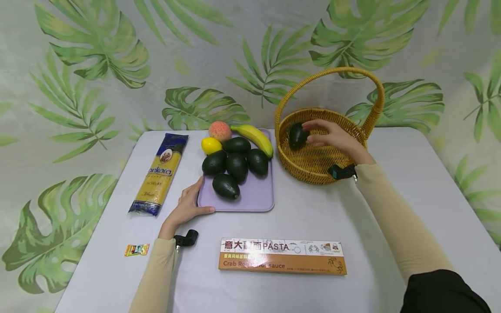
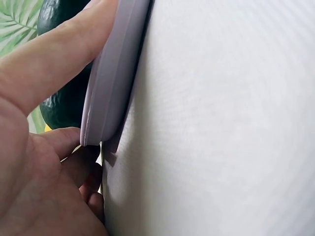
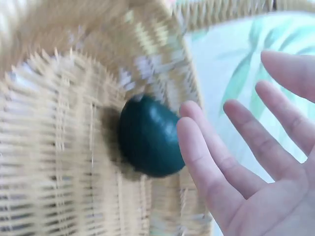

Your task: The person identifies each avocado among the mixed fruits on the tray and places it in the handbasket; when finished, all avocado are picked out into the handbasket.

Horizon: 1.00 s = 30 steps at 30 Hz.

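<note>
A lilac tray [image 1: 254,198] holds several dark green avocados [image 1: 226,187], a yellow lemon [image 1: 211,145], a peach [image 1: 220,131] and a banana [image 1: 254,138]. My left hand [image 1: 189,204] holds the tray's near left corner, thumb along the front edge and fingers at the left side. In the left wrist view the thumb lies against the tray's rim [image 2: 106,93]. One avocado [image 3: 150,137] lies inside the wicker basket [image 1: 301,171], by its left wall. Over the basket, my right hand [image 1: 332,137] has its fingers spread beside that avocado, gripping nothing.
A spaghetti packet [image 1: 158,174] lies left of the tray, and a small wrapped candy [image 1: 137,249] sits nearer the front. The pasta box [image 1: 282,256] lies in front of the tray. The basket's tall handle [image 1: 332,71] arches over its opening. Leaf-patterned cloth hangs behind the table.
</note>
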### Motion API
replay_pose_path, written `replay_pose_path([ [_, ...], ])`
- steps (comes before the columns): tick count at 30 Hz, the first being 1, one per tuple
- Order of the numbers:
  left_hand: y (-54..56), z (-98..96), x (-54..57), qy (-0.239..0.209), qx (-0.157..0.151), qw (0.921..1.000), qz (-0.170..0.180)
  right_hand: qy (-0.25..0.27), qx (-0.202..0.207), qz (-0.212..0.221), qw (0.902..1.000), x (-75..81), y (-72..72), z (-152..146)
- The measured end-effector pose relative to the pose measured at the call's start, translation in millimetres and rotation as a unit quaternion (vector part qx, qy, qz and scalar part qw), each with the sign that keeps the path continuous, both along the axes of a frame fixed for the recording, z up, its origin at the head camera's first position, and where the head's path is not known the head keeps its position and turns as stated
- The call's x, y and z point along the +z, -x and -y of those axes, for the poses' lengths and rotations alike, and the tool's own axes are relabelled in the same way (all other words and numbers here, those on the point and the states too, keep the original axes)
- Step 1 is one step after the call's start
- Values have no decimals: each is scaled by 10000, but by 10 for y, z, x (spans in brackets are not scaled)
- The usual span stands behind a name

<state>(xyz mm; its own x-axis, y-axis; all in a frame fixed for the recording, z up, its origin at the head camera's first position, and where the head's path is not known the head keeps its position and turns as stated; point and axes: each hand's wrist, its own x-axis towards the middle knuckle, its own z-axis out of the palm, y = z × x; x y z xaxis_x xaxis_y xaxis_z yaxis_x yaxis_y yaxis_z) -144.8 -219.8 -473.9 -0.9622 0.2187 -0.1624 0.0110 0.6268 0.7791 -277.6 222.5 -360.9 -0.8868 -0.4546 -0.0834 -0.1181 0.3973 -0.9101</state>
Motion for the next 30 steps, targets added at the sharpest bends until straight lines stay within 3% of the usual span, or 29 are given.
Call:
replay_pose_path([
  [7, 4, -4, 4, -27, -62, 10000, -73, 293, 583, 7, 9979, 85, -331, 171],
  [15, 6, -4, 9, 11, -61, 9999, -80, 238, 1569, -31, 9873, -16, -545, 551],
  [24, 13, 7, -9, 9, -70, 9999, -74, -5, 2746, -357, 9609, -230, -617, 1110],
  [30, 6, 9, -13, 12, -55, 10000, -55, 0, 3149, -479, 9479, -339, -604, 1435],
])
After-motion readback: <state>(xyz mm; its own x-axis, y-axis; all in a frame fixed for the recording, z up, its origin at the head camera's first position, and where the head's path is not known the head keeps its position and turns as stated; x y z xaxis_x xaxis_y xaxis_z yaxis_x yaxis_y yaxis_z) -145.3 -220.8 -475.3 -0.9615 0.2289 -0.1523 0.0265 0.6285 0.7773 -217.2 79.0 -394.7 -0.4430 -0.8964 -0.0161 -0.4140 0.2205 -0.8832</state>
